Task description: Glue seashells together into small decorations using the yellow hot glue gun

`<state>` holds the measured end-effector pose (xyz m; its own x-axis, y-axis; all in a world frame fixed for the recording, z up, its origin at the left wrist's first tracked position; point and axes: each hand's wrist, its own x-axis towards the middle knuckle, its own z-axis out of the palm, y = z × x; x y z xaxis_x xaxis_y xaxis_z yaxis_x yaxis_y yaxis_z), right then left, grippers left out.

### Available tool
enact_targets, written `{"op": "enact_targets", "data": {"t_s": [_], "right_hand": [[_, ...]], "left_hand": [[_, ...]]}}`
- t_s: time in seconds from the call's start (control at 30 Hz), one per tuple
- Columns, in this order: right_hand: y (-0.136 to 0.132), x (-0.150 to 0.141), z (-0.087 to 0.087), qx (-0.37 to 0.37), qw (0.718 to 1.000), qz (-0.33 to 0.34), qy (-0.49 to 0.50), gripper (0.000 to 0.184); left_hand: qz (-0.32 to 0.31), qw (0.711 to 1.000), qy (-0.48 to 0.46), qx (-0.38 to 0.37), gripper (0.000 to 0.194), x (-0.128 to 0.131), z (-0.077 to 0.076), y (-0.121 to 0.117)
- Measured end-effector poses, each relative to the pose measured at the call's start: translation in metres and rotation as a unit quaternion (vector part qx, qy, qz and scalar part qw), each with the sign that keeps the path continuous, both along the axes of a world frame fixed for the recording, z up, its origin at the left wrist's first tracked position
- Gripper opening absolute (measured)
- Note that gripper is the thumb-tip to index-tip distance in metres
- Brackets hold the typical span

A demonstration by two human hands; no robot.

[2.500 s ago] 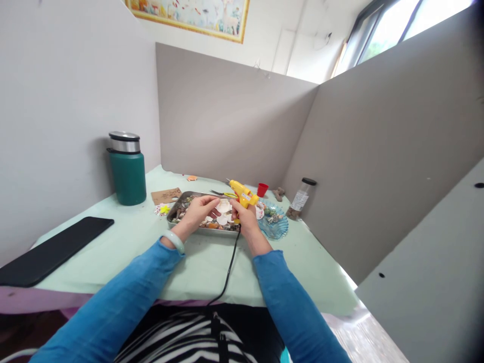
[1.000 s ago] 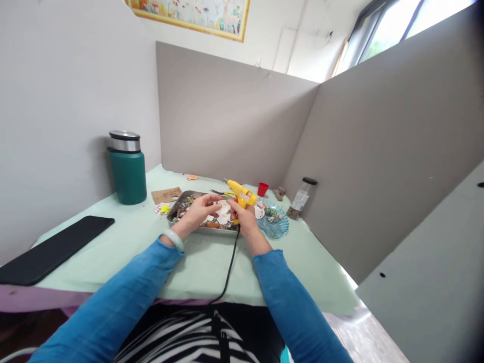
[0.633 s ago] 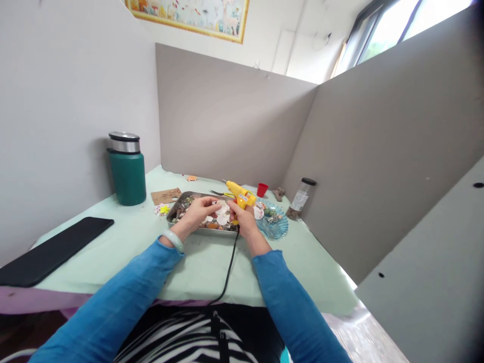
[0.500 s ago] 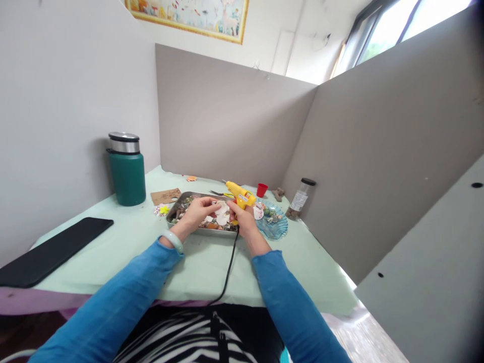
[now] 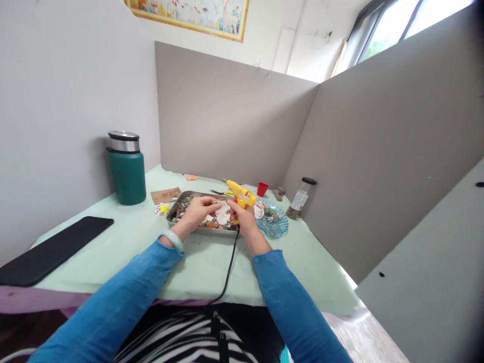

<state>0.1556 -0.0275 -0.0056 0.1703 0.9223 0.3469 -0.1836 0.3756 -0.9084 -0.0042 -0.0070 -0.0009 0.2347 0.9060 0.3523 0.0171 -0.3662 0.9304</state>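
Observation:
My right hand (image 5: 245, 217) is wrapped round a yellow hot glue gun (image 5: 240, 192), whose nozzle points away to the upper left. From its handle a black cord (image 5: 230, 267) runs down over the table's front edge. My left hand (image 5: 195, 212), with a pale bangle at the wrist, has thumb and fingertips pinched together close to the right fingers. Whatever lies in that pinch is too small to make out. Under both hands is a metal tray (image 5: 217, 232) of mixed shells and small stones, with white flat pieces (image 5: 222, 214) showing between the hands.
A blue scalloped plate (image 5: 278, 232) with shells, a red cup (image 5: 262, 189) and a black-lidded jar (image 5: 301, 198) stand to the right. Yellow-handled pliers (image 5: 228, 194) lie behind the tray. Leftward are a brown card (image 5: 165, 195), a green bottle (image 5: 127, 176) and a black mat (image 5: 56, 247).
Both hands and the glue gun stay almost where they were. The view has shifted very slightly.

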Motion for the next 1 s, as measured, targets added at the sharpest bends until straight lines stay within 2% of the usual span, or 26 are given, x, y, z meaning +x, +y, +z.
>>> {"op": "enact_targets", "data": {"t_s": [1.0], "right_hand": [[0.0003, 0.0008, -0.0011, 0.004, 1.000, 0.008, -0.008, 0.025]], "left_hand": [[-0.001, 0.999, 0.028, 0.021, 0.034, -0.0022, -0.0049, 0.0054]]}}
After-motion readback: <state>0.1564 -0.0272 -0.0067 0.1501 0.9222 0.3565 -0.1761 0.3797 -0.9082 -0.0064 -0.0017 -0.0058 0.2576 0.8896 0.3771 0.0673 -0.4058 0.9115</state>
